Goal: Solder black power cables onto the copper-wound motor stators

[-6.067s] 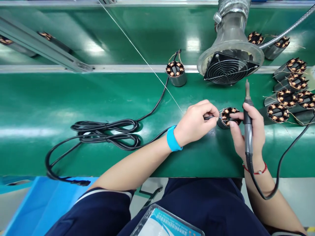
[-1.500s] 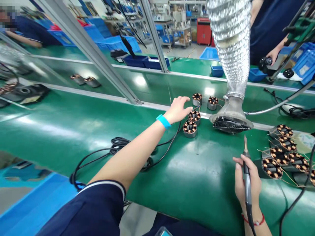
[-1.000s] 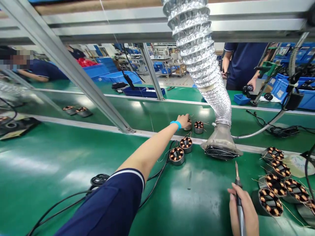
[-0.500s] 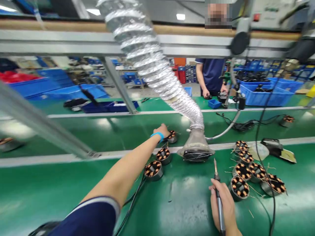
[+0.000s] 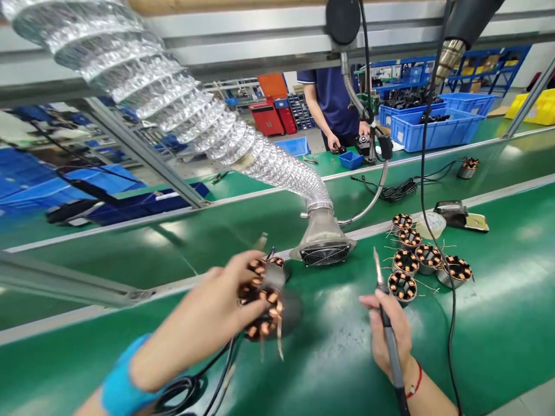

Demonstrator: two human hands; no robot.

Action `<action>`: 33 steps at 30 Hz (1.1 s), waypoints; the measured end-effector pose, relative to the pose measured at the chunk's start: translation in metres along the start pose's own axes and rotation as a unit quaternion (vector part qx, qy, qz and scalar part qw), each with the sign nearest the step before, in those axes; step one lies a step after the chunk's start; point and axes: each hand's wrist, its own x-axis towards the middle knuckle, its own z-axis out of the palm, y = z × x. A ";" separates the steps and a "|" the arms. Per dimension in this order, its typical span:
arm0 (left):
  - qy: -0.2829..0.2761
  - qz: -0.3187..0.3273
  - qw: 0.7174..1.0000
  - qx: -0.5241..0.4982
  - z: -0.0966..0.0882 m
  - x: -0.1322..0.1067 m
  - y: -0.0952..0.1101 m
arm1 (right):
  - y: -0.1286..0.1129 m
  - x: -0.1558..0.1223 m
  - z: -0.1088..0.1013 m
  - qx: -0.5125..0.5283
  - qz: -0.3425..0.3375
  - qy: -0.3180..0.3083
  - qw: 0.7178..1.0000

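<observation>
My left hand [image 5: 225,303], with a blue wristband, is closed on a motor stator [image 5: 265,326] with copper windings and loose wire ends. That stator is smeared by motion, and my fingers cover part of it. Right behind it sit other stators, one of them [image 5: 274,276] partly hidden by the hand. In my right hand [image 5: 392,332] a soldering iron [image 5: 389,329] is gripped like a pen, its tip pointing up and away. Several wound stators [image 5: 405,262] stand grouped on the green bench beyond and right of the iron.
A fume extractor nozzle [image 5: 325,248] on a silver duct [image 5: 243,150] hangs between my hands. A black cable [image 5: 427,173] drops down on the right. Near the group lie a pale pad [image 5: 433,224] and a dark holder [image 5: 451,214]. A co-worker [image 5: 333,104] stands across the bench.
My left hand has come back from the far strip toward me, bringing a stator. The view has swung and tilted downward. My right hand still holds the soldering iron.
</observation>
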 end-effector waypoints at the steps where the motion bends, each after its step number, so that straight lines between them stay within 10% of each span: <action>1: -0.039 0.014 0.999 0.002 0.013 -0.005 0.014 | 0.000 -0.002 -0.002 0.013 0.012 0.019 1.000; 6: -0.169 0.162 0.970 0.068 0.095 -0.001 0.089 | -0.003 -0.005 -0.014 0.048 0.010 0.118 0.992; 10: -0.121 0.249 0.960 0.032 0.146 0.022 0.141 | 0.000 0.003 -0.023 0.026 -0.031 0.155 0.987; 14: -0.053 0.295 0.952 -0.054 0.158 0.044 0.159 | 0.001 0.013 -0.021 0.027 0.019 0.181 0.983; 17: 0.063 0.271 0.957 -0.084 0.142 0.045 0.121 | -0.002 0.014 -0.020 0.057 0.109 0.169 0.978; 21: 0.161 0.083 0.983 -0.016 0.099 0.034 0.012 | 0.008 0.003 -0.026 0.039 0.162 0.083 0.983; 26: -0.054 0.021 0.989 0.139 0.061 0.035 -0.096 | 0.032 -0.003 -0.042 0.039 0.187 0.011 0.981; 33: -0.136 0.070 0.978 0.139 0.072 0.067 -0.108 | 0.016 0.029 -0.054 0.029 0.290 -0.063 0.955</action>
